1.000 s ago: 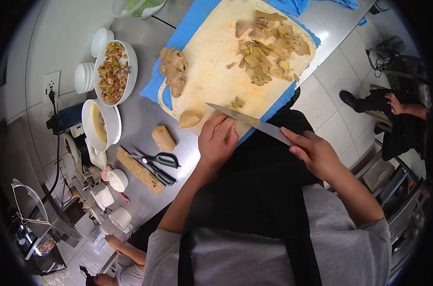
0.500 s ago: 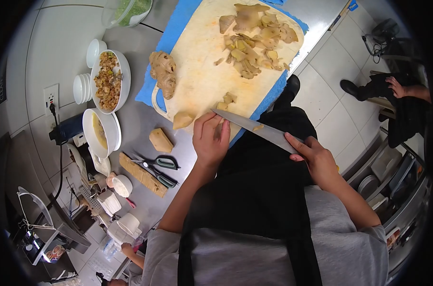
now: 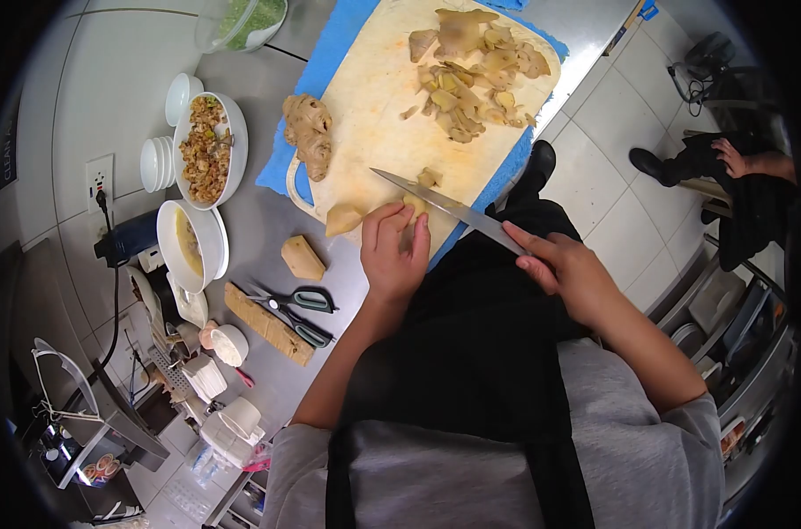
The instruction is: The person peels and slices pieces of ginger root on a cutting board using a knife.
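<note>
My right hand (image 3: 564,269) grips the handle of a large kitchen knife (image 3: 460,212), its blade slanting up and left over the cutting board (image 3: 365,115). The fingers of my left hand (image 3: 395,251) are bent around a peeled ginger piece (image 3: 415,207) at the board's near edge, right by the blade. Just beyond the blade lies a cut ginger chunk (image 3: 430,177). Left of my left hand, a peeled ginger piece (image 3: 342,219) rests at the board's edge. Unpeeled ginger root (image 3: 310,137) sits at the left, and a pile of ginger peelings (image 3: 462,97) at the far right.
A blue cloth (image 3: 281,163) lies under the board. On the steel counter are another peeled ginger piece (image 3: 303,257), scissors (image 3: 299,305), a brown strip (image 3: 268,324), a bowl of chopped food (image 3: 208,145) and a bowl with yellow contents (image 3: 187,242). Another person's hand (image 3: 729,159) shows at right.
The knife has shifted up and left, its tip now past the cut chunk. My right hand moved left with it. The ginger under my left fingers shows more clearly.
</note>
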### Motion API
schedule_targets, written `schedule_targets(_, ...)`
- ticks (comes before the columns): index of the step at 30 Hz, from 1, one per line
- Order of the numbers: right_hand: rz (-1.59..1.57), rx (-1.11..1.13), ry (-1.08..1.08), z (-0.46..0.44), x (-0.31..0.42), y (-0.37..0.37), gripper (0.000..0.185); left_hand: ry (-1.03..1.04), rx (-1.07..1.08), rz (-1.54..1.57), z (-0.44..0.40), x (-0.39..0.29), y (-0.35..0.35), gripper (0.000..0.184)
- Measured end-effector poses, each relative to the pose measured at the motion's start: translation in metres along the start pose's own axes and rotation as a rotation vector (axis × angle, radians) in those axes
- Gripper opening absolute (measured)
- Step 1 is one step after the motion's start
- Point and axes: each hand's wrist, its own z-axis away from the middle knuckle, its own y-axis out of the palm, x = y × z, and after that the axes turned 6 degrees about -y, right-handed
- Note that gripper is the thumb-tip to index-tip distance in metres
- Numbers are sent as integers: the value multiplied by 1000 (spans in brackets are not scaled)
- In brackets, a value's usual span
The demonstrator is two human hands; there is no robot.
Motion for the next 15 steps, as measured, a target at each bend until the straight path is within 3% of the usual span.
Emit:
schedule_targets(4, -319, 75, 63, -10, 7, -23, 38, -13, -18, -31, -7, -7, -3, 26)
schedule_targets(11, -265, 273, 125, -7, 11, -37, 41, -173, 86, -64, -13, -7, -17, 28)
schedule_targets(15, -171, 60, 139, -7, 9, -37, 39, -132, 78, -59, -12, -4, -16, 27)
